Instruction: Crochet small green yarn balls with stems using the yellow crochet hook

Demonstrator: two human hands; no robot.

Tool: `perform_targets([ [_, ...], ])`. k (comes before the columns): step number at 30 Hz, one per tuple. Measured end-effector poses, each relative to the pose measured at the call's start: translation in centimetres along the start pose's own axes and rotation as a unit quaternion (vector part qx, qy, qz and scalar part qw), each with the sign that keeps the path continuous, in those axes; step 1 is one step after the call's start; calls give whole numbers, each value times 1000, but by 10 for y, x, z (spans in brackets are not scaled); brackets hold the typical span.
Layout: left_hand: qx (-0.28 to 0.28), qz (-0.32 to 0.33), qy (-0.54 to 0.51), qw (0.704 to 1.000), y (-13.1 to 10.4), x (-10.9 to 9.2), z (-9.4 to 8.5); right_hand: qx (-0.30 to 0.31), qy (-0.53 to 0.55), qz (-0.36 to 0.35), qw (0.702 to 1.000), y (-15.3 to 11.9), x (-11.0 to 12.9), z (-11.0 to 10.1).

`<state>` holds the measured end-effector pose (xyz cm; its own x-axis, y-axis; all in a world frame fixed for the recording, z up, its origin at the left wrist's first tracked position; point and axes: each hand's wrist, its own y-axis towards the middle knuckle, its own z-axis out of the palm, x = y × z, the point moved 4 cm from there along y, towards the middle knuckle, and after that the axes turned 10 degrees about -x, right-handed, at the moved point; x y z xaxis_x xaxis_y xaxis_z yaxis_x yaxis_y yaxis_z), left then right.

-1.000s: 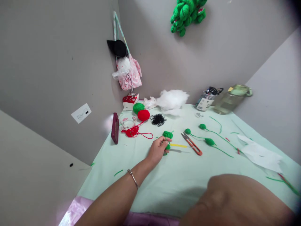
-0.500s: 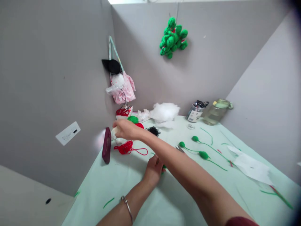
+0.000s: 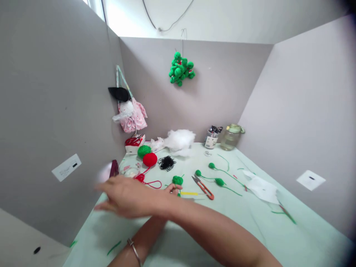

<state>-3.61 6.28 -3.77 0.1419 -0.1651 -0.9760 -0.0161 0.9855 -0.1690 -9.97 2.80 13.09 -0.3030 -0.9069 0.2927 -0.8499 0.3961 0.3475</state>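
Observation:
My left hand [image 3: 174, 187], with a bangle at its wrist, is mostly hidden behind my right forearm. Its fingers are closed at a small green crocheted piece [image 3: 177, 180] with a yarn tail. A yellow-handled crochet hook [image 3: 189, 193] points right from beside these fingers; whether they grip it I cannot tell. Crossing over the left arm, my right hand [image 3: 125, 195] is blurred, its thumb and fingers apart with nothing visible between them. Beyond it are a clear bowl [image 3: 130, 170], red yarn [image 3: 141, 178] and a dark red phone-like object [image 3: 114, 168]. Orange-handled scissors [image 3: 204, 188] lie right of the hook.
Green crocheted balls with stems [image 3: 219, 181] and a white sheet [image 3: 263, 188] lie rightward. Farther back are a red yarn ball [image 3: 150, 159], green yarn [image 3: 144, 151], black yarn [image 3: 167, 163], white stuffing [image 3: 180, 141], a pen cup [image 3: 211, 140] and a jug [image 3: 231, 139]. Partitions enclose the table.
My right hand has drawn back from beside the phone-like object toward me, and its fingers have opened. The whitish thing at its fingers no longer shows there. The view has tilted up and shifted right.

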Motion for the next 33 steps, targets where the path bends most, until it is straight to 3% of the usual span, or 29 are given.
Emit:
perform_targets([
  [2, 8, -18, 30, 999, -3, -2, 0, -39, -29, -25, 999, -33, 11, -4],
  [3, 9, -25, 41, 999, -5, -3, 1, -68, -45, 1, 997, -50, 6, -10],
  [5, 8, -25, 49, 998, -9, -8, 2, -87, -83, 77, 990, -91, -22, -30],
  [6, 8, -23, 48, 999, -10, -10, 3, -85, -128, 152, 976, -116, -44, -45],
  [8, 10, -21, 43, 999, -14, -14, 4, -88, -222, 316, 918, -176, -90, -84],
  [12, -10, -10, 9, 1000, -18, -20, 3, -91, -315, 500, 802, -301, -152, -146],
  [15, -32, 1, -33, 999, -20, -24, 1, -50, -331, 585, 739, -373, -177, -150],
  [17, -39, 2, -54, 998, -22, -26, 1, -28, -324, 600, 730, -402, -189, -139],
  [21, -49, -1, -82, 995, -30, -33, 2, -11, -317, 573, 755, -423, -206, -121],
  [26, -51, 18, -127, 990, -46, -53, 4, -31, -323, 545, 773, -426, -208, -133],
  [30, -24, 25, -144, 989, -68, -77, 14, -57, -322, 522, 787, -418, -180, -145],
  [33, 6, 31, -150, 988, -94, -95, 29, -106, -334, 489, 799, -391, -130, -140],
])
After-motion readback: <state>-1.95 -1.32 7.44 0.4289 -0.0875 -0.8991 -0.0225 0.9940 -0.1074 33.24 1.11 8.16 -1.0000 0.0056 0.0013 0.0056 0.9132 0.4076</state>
